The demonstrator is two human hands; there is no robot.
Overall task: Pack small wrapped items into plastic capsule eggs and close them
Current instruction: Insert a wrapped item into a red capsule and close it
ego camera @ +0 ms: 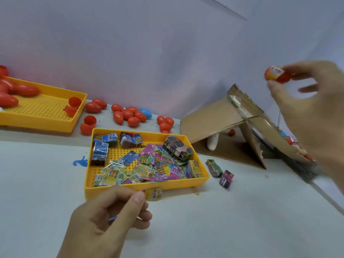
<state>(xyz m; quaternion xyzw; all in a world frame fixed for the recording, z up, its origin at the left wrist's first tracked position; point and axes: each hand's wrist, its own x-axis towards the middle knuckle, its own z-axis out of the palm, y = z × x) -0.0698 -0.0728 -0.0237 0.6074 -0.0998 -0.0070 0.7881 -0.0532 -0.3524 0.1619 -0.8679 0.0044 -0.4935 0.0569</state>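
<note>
1. One white bench (186,229) carries everything; a cardboard ramp (214,120) leans at its far right corner, and beyond the ramp's right edge a few small coloured things show, too blurred to name.
2. Two yellow trays sit on it: the near tray (149,186) in the middle holds the wrapped items (149,164) in a loose heap, and the far tray (44,112) at the left edge holds red eggs and a couple of open red halves.
3. Many loose red eggs (128,115) lie in a row along the back edge, between the far tray and the ramp, one blue egg (146,112) among them; two stray packets (220,173) lie just right of the near tray.
4. The right hand (312,101) is raised over the ramp, thumb and fingertips pinching a red egg (276,74) that looks closed, with a wrapper showing through its shell. I judge this the drop-off step: the packed egg seems ready to be released onto the ramp.
5. The left hand (108,218) hovers at the near tray's front edge, thumb and forefinger pinching one small wrapped packet (153,194).
6. The next move calls for letting the egg go, then fetching an open egg for the waiting packet.
</note>
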